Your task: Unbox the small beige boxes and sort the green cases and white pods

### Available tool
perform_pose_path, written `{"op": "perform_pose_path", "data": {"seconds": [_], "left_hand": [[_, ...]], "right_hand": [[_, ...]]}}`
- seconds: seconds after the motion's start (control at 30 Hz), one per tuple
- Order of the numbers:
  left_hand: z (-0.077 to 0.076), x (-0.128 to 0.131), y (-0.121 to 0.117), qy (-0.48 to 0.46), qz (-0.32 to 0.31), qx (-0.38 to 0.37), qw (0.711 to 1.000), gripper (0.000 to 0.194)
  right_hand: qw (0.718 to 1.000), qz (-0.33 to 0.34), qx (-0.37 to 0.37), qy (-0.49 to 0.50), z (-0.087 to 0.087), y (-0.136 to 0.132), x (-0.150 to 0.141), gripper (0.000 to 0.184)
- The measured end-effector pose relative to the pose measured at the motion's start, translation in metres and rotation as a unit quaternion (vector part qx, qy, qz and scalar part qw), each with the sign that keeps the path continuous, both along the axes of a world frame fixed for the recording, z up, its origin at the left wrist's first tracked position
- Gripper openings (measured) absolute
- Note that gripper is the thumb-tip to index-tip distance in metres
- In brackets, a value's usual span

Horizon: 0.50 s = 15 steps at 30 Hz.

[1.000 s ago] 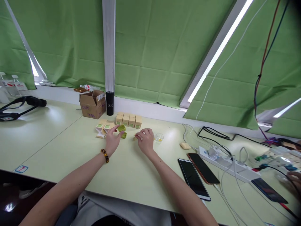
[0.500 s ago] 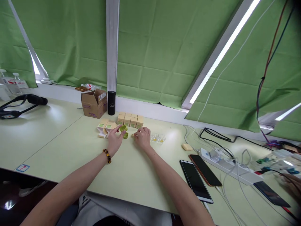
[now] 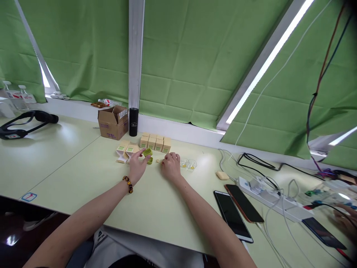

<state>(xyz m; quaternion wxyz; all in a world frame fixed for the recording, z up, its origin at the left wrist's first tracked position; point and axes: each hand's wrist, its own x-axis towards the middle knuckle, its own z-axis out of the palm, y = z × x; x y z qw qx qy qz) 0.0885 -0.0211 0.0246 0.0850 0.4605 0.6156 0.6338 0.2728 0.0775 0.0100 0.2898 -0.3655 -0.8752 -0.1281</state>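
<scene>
Two bare hands are working over a pale table (image 3: 156, 212). The left hand (image 3: 137, 167) is pinching a green tub (image 3: 147, 152) between thumb and fingers, its hollow side showing. A second green piece (image 3: 150, 160) is sitting just below the tub, near the thumb; whether the two are joining, I cannot tell. The right hand (image 3: 171, 167) is curling its fingers together close to the tabletop; whether they are gripping anything, I cannot tell. Small pale bits (image 3: 157, 160) are lying between the hands, nearer the right one. A beaded bracelet (image 3: 128, 184) is circling the left wrist.

Just beyond the right hand, a clear tray (image 3: 188, 164) is holding small yellow bits. By the left hand, opened small boxes (image 3: 126, 150) are lying with flaps spreading. Behind the tub, a row of small tan boxes (image 3: 155, 143) is standing side by side.

Farther out, a black bottle (image 3: 133, 122) is standing upright beside an open cardboard box (image 3: 113, 123). To the right, a cream block (image 3: 222, 175) is resting near a white power strip (image 3: 275, 199), and a white-edged phone (image 3: 233, 216) is lying beside an orange-edged phone (image 3: 244, 203). At the far left, a black headset (image 3: 29, 123) is resting on the table.
</scene>
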Motion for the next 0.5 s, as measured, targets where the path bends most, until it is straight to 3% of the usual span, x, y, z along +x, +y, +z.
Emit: {"op": "perform_pose_path", "data": {"seconds": [0.23,0.5], "left_hand": [[0.005,0.000,-0.001,-0.006,0.005,-0.011,1.000,0.048],[0.004,0.000,0.001,-0.004,0.006,-0.022,1.000,0.051]], "right_hand": [[1.000,-0.014,0.001,-0.002,0.002,0.014,-0.009,0.017],[1.000,-0.003,0.003,0.025,-0.004,0.009,-0.006,0.017]]}}
